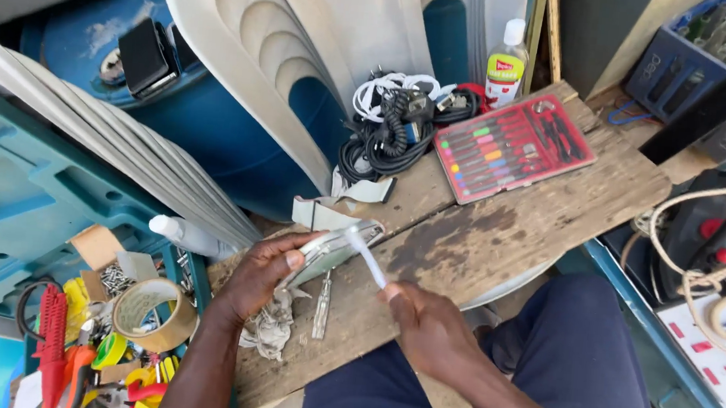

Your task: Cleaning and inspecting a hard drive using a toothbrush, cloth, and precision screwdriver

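Left hand [261,272] gripped one silvery flat phone [331,252], right hand [428,328] fingers pinched one white toothbrush [366,258] over the worn surface [499,232].

You are sitting at a worn wooden board [499,232]. Your left hand [261,275] is gripping a phone [331,251] tilted on edge, while your right hand [429,323] is pinching a white brush [366,257] whose tip is touching the phone. A rag [271,326] and tweezers [322,304] are lying just beside your left hand. Farther up, a red screwdriver set [514,149] is resting beside tangled cables [400,121] and a bottle [507,64].
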